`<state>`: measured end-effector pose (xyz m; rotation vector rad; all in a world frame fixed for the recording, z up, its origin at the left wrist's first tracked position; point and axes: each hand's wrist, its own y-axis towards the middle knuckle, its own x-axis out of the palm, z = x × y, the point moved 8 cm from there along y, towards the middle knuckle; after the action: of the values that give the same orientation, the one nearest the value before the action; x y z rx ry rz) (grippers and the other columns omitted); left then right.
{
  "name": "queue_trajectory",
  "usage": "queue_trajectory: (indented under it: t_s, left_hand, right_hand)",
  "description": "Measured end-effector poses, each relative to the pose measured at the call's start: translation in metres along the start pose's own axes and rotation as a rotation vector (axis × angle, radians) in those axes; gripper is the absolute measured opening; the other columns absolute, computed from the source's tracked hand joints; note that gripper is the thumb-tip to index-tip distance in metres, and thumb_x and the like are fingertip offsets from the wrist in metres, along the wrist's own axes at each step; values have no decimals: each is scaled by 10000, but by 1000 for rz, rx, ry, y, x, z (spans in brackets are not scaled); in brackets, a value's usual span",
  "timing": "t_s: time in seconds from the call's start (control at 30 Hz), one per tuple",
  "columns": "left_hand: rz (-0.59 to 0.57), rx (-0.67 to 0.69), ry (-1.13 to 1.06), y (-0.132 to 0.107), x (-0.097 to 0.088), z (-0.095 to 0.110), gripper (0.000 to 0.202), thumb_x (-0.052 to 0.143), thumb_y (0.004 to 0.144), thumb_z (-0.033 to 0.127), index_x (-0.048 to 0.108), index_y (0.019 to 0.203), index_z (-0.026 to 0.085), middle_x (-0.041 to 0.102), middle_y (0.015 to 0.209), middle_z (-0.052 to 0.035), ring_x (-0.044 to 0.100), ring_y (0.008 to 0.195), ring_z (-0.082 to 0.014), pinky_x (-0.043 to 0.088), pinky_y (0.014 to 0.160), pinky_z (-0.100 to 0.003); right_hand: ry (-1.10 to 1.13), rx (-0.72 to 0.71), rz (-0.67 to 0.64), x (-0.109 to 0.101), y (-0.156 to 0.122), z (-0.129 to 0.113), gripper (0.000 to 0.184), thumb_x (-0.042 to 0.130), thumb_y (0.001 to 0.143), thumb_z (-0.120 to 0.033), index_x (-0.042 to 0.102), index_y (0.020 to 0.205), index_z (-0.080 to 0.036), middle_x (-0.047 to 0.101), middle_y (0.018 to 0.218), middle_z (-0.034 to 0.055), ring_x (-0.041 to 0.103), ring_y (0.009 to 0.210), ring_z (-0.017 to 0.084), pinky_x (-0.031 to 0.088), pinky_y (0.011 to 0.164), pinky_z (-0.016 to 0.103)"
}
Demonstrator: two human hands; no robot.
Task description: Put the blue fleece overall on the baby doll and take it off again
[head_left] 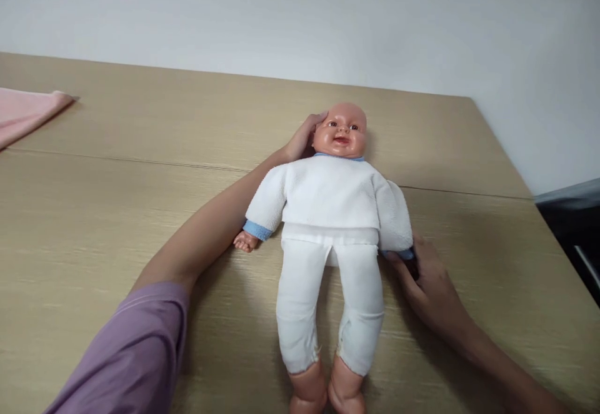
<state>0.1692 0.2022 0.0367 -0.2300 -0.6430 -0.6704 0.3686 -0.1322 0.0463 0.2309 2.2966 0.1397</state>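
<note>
Wall: plain, pale and smooth, a backdrop behind the table's far edge [300, 20].
Table: wood-effect top [112, 226] with fine lengthwise grain; a straight seam runs across it. Its flat, broad surface presumably serves to support the doll's full length.
Doll: face-up at the middle of the table [332, 229], head toward the far edge, feet toward the wearer; the layout appears chosen to keep both ends within arm's reach.
Purple sleeve: loose, folded fabric around the wearer's left upper arm [140, 345].
White top: thick, nubbly, fleece-like, rounded full at the doll's shoulders [330, 192].
White trousers: thinner, smoother, creased at the knees, with frayed lower hems [300, 301].
Pink cloth: soft-looking, its pointed corner at the left edge of view, well apart from the doll [28, 114].
Right hand: holding the doll's left cuff, thumb to one side and fingers to the other [429, 276]; judged to be controlling that arm.
Doll's head: bald, glossy, rounded, apparently moulded plastic [347, 114].
Left hand: curved against the side of the head [304, 137], seemingly to steady it; the fingers are partly hidden, so tightness cannot be told.
Blue cuff: ribbed-looking band at the doll's other wrist, untouched by the hands [257, 230].
</note>
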Motion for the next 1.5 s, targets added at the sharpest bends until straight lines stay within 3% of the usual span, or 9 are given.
queue_trajectory:
  t_s: [0.17, 0.37, 0.67, 0.83, 1.2, 1.37, 1.5]
  left_hand:
    - [-29, -23, -26, 4, 1, -2, 614, 741, 1154, 754, 890, 1439, 231, 946, 1360, -97, 772, 1610, -487, 541, 1468, -606]
    - [-58, -10, -4, 11, -2, -4, 527, 799, 1134, 683, 900, 1426, 255, 952, 1341, -70, 776, 1609, -480, 540, 1472, -600]
    - [-2, 23, 176, 8, -2, 6, 541, 647, 1259, 601, 802, 1525, 156, 938, 1440, -131, 767, 1631, -454, 454, 1545, -589]
    - [-40, 22, 210, 13, -5, 5, 567, 675, 1221, 661, 852, 1464, 180, 952, 1389, -122, 766, 1633, -457, 454, 1546, -578]
    - [10, 11, 340, 10, -6, 10, 709, 758, 1065, 826, 843, 1420, 219, 952, 1308, -118, 802, 1549, -505, 533, 1447, -639]
    - [56, -46, 550, 5, -17, 26, 694, 774, 960, 900, 806, 1187, 245, 913, 1254, -145, 772, 1530, -523, 575, 1378, -652]
    - [248, 71, 831, -8, -24, 59, 441, 723, 1024, 661, 739, 1158, 241, 832, 1504, -186, 738, 1549, -441, 584, 1344, -589]
  right_hand:
    - [21, 29, -11, 6, 4, 0, 510, 636, 1241, -692, 736, 1497, -262, 850, 1414, 206, 767, 1296, 447, 598, 1182, 652]
    - [-8, 16, 22, 7, 5, -1, 525, 609, 1246, -696, 738, 1466, -238, 844, 1329, 196, 757, 1228, 428, 611, 1145, 627]
    - [-84, -62, 61, 8, 6, 1, 668, 590, 1250, -747, 713, 1595, -189, 824, 1406, 247, 738, 1392, 470, 618, 1221, 670]
    - [-103, -82, 75, 10, 8, 6, 669, 601, 1247, -708, 707, 1648, -183, 831, 1451, 262, 768, 1382, 485, 645, 1204, 685]
    - [-135, -127, 96, 14, 14, 11, 686, 609, 1237, -641, 633, 1753, -191, 815, 1568, 279, 780, 1419, 489, 641, 1234, 712]
    - [-140, -159, 88, 16, 15, 14, 787, 620, 1233, -644, 516, 1886, -217, 758, 1702, 277, 744, 1537, 503, 610, 1304, 757]
    - [-158, -193, 158, 18, 15, 20, 934, 622, 1225, -646, 320, 1992, -207, 585, 1900, 303, 642, 1688, 519, 548, 1373, 806]
